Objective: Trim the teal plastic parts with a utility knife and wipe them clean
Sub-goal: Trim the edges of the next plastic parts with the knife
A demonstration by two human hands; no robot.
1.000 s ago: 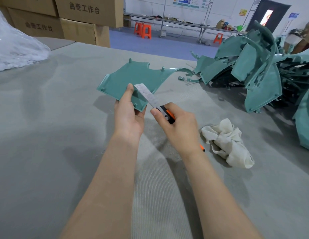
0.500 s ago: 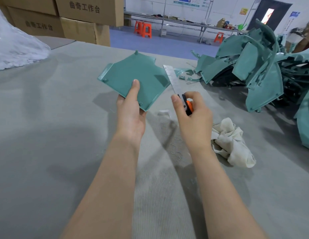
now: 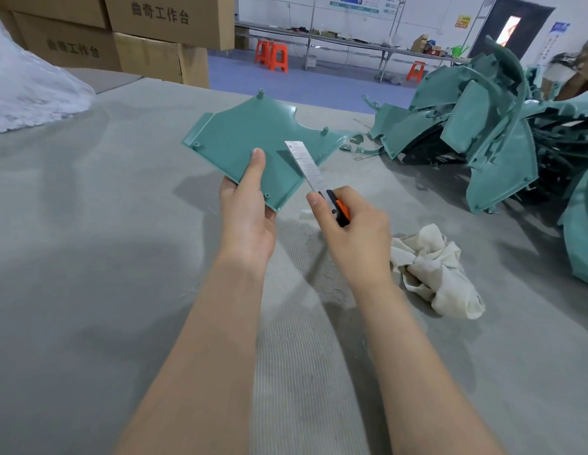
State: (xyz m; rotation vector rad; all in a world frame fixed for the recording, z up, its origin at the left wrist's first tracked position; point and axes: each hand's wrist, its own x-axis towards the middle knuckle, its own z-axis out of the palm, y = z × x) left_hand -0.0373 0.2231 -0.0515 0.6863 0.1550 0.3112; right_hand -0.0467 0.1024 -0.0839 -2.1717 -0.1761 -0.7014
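Note:
My left hand (image 3: 248, 211) grips a flat teal plastic part (image 3: 250, 139) by its near corner, thumb lying on its upper face, and holds it tilted above the table. My right hand (image 3: 351, 234) grips an orange and black utility knife (image 3: 338, 210). Its long extended blade (image 3: 305, 165) lies against the part's right edge, pointing away from me. A crumpled white cloth (image 3: 433, 267) lies on the table to the right of my right hand.
A pile of teal plastic parts (image 3: 492, 133) fills the right side of the grey felt-covered table (image 3: 89, 257). Small teal offcuts (image 3: 355, 147) lie near the pile. Cardboard boxes (image 3: 155, 34) and a clear plastic bag (image 3: 27, 90) stand at the far left.
The part has turned in my left hand and tipped flatter again. My right hand brought the knife back from the right, so the blade is on the part's right edge.

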